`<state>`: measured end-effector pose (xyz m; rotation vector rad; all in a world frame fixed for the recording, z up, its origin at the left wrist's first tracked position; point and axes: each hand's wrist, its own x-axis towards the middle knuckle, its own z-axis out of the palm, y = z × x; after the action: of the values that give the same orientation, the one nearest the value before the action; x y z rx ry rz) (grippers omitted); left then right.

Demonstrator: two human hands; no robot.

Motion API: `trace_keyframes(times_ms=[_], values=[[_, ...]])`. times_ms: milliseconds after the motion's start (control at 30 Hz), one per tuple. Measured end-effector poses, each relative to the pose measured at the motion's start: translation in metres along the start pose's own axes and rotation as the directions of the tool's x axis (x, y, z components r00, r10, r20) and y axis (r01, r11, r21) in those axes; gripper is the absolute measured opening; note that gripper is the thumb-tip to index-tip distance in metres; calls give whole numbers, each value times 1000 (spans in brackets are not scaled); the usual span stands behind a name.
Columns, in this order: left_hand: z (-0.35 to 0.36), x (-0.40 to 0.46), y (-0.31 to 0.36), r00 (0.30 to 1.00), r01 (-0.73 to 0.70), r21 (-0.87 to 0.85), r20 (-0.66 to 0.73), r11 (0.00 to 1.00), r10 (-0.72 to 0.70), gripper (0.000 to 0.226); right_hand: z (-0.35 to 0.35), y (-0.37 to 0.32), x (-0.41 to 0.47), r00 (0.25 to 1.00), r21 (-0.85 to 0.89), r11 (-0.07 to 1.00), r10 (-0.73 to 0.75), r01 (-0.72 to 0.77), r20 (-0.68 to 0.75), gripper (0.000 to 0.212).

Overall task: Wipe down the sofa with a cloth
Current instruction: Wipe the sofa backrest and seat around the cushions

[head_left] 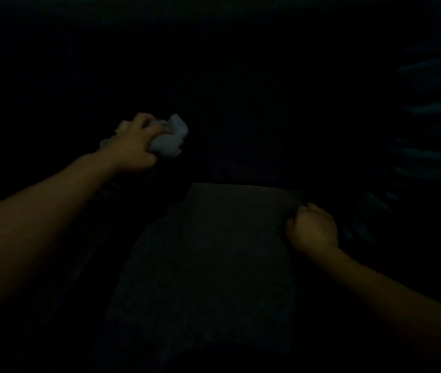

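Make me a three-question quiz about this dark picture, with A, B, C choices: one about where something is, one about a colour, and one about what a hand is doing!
1. Where is the cloth?
A. In the left hand
B. In the right hand
C. Lying alone on the cushion

2. What colour is the cloth?
A. Red
B. Pale, whitish
C. Black

3. How is the right hand?
A. Flat and spread open
B. Pointing upward
C. Closed like a fist

Answers:
1 A: the left hand has its fingers wrapped over the bunched cloth.
2 B: the cloth is the lightest thing in the dim view.
3 C: the right hand is curled shut at the edge of the grey cushion; whether it pinches the fabric is too dark to tell.
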<state>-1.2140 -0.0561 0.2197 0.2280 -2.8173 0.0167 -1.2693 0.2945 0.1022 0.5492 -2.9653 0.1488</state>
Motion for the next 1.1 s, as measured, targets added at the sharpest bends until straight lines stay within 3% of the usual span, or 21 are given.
trace_keyframes(times_ms=[100, 167, 233, 333, 433, 533, 633, 733, 800, 967, 1033, 1100], values=[[-7, -5, -38, 992, 129, -111, 7, 985, -129, 71, 10, -92, 4, 973, 134, 965, -229, 223, 25, 51], [3, -7, -64, 978, 200, -205, -15, 958, -207, 68, 27, -158, 11, 950, 176, 941, -304, 288, 72, 59], [24, 0, -87, 968, 249, -226, 16, 942, -252, 73, 44, -187, 25, 964, 150, 963, -242, 225, 110, 63], [74, 14, -107, 947, 308, -234, 169, 922, -273, 90, 61, -192, 40, 982, 93, 985, -153, 143, 106, 62], [129, 18, -114, 926, 377, -253, 123, 891, -357, 80, 69, -195, 42, 983, 73, 986, -158, 152, 88, 60], [118, 15, -107, 931, 329, -215, 236, 919, -278, 51, 72, -194, 45, 985, 76, 985, -161, 156, 68, 59], [102, -7, -98, 930, 236, -294, 345, 926, -128, 23, 69, -191, 41, 983, 107, 982, -166, 158, 75, 58], [84, -61, -90, 916, 213, -397, 399, 893, -42, 14, 66, -193, 38, 983, 126, 978, -173, 164, 67, 56], [72, -103, -89, 903, 169, -425, 428, 889, 33, 25, 62, -194, 37, 984, 135, 978, -167, 157, 65, 56], [39, -176, -81, 800, 217, -429, 593, 877, 92, 23, 50, -193, 28, 964, 142, 973, -204, 181, 168, 61], [27, -163, -83, 830, 242, -426, 556, 872, 41, 28, 40, -185, 28, 956, 151, 972, -209, 180, 205, 62], [11, -130, -83, 930, 251, -489, 362, 835, -67, 23, 35, -163, 33, 973, 65, 982, -184, 177, 136, 63]])
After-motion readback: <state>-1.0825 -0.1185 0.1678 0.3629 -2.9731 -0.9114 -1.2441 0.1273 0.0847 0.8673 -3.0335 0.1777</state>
